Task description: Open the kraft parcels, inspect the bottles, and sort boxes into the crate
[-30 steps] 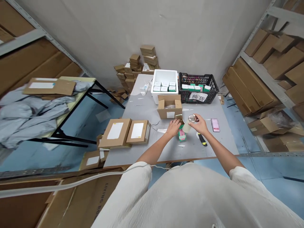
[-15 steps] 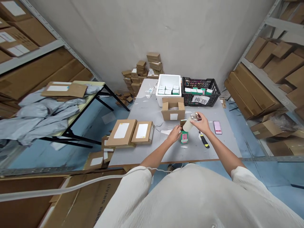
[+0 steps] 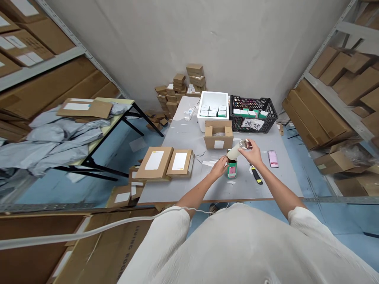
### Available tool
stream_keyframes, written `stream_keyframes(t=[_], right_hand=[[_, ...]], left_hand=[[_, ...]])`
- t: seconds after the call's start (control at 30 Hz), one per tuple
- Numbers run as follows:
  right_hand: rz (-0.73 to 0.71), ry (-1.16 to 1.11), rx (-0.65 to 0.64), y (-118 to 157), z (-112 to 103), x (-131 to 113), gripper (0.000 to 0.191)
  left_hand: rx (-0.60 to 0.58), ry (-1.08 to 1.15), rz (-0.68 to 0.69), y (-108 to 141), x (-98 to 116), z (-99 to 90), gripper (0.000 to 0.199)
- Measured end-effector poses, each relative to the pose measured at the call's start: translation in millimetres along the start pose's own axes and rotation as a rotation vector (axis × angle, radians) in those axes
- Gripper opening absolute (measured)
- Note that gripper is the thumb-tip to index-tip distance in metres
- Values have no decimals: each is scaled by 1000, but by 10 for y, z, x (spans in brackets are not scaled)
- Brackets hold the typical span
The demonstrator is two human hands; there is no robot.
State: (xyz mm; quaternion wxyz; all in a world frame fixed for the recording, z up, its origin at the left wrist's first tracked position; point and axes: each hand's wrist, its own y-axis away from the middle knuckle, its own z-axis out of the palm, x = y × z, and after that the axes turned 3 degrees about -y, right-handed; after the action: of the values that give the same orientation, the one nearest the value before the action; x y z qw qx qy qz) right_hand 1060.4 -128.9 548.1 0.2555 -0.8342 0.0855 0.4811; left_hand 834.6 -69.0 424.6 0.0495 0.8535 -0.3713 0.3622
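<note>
A pale cylinder (image 3: 234,152) with a shiny metallic end is gripped in my right hand (image 3: 251,153). It slants down to the left, its lower end at the open top of a small green box (image 3: 232,169) with a pink patch. My left hand (image 3: 219,167) holds the left side of that box near its top edge. Just behind stands an open cardboard box (image 3: 218,142) with a white label. A yellow and black utility knife (image 3: 256,175) lies right of the green box, and a phone (image 3: 272,159) with a lit screen is farther right.
On the grey table (image 3: 177,192) a white bin (image 3: 212,120) and a black crate (image 3: 251,125) hold small boxes at the back. Two flat cartons (image 3: 179,161) lie at the left. A side table carries grey bags (image 3: 47,138). Shelves of cartons flank both sides.
The cylinder's lower end has come to the mouth of the green box, which now shows open. My head view has shifted slightly, moving the scene a little to the right.
</note>
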Motion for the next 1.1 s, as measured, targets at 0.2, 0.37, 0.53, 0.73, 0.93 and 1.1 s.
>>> stream_keyframes(t=[0.2, 0.37, 0.53, 0.73, 0.93, 1.1], right_hand=[[51, -89, 6, -35, 90, 26, 71], [33, -49, -27, -2, 53, -25, 68], [-39, 15, -22, -5, -28, -34, 65], [-176, 109, -137, 0, -138, -21, 64], [-209, 89, -243, 18, -175, 40, 62], [-249, 94, -325, 28, -137, 21, 61]], left_hand=[[26, 39, -32, -1, -10, 39, 18], [33, 52, -25, 22, -44, 25, 17], [25, 41, 3, 12, -53, 35, 15], [31, 41, 42, 3, -45, 27, 18], [54, 62, 49, 2, -19, 27, 26], [58, 104, 28, -31, 15, 39, 38]])
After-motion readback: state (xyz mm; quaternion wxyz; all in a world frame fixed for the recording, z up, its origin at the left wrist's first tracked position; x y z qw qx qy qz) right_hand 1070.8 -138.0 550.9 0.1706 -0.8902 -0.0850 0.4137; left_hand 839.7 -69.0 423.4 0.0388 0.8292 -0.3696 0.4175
